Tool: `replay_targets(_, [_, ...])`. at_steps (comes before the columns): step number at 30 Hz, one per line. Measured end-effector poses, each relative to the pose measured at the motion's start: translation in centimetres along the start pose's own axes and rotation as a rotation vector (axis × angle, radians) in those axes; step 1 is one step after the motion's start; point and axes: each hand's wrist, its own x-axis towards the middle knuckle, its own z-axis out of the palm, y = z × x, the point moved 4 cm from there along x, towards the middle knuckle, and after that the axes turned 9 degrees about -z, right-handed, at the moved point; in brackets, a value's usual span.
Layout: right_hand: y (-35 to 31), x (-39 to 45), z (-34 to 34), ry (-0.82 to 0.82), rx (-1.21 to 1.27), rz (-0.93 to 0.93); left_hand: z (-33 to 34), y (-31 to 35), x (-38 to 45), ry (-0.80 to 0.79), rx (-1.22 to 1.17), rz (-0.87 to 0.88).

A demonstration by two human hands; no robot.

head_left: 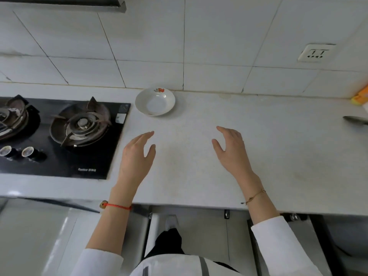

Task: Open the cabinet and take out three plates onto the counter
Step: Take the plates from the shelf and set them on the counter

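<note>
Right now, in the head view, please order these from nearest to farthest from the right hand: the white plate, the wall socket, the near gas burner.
From the right hand:
1. White plate, up-left by the wall.
2. Wall socket, up-right on the tiles.
3. Near gas burner, far left on the stove.

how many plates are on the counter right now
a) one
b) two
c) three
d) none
a) Only one plate sits on the counter, back by the tiled wall and right of the stove; the left hand and right hand are both open and empty above the surface.
</note>
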Motion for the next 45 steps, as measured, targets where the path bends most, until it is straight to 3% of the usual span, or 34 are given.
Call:
replay_targets(12, [1.7,-16.9,-5.4,-0.112,0.070,-0.043,0.9,4.1,-19.2,0.056,-0.029,-0.092])
replay_targets(19, [1.4,-23.3,-6.6,-0.128,0.081,-0.062,0.6,4.2,-25.6,0.030,0.005,-0.117])
replay_targets(45, [3.4,-27.0,-3.3,-0.051,0.066,0.057,3.8,0.8,-25.6,-0.103,-0.001,-0.047])
